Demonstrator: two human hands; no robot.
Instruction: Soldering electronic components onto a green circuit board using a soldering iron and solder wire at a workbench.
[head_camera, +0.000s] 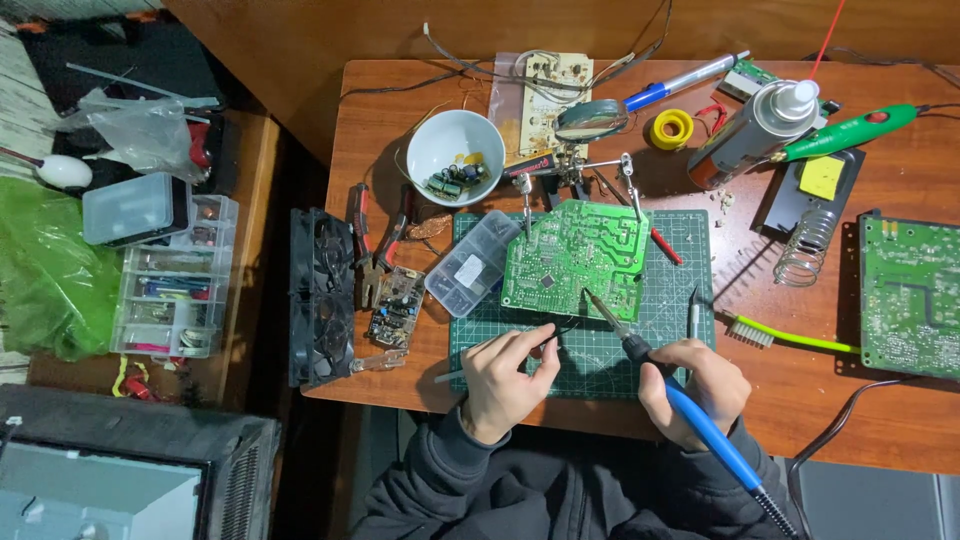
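A green circuit board (575, 260) is clamped in a helping-hand stand (575, 165) with a magnifier, above a green cutting mat (680, 300). My right hand (695, 385) grips a blue-handled soldering iron (700, 420), whose tip touches the board's lower edge. My left hand (500, 375) pinches a thin dark wire (560, 328), probably solder, that reaches toward the iron's tip.
On the wooden desk: a white bowl of components (455, 150), a clear parts box (472, 263), pliers (375, 245), a black fan (320, 295), a spray can (750, 130), an iron stand with coil (808, 245), a second green board (910, 295), a green brush (790, 338). Drawer organisers (170, 290) stand left.
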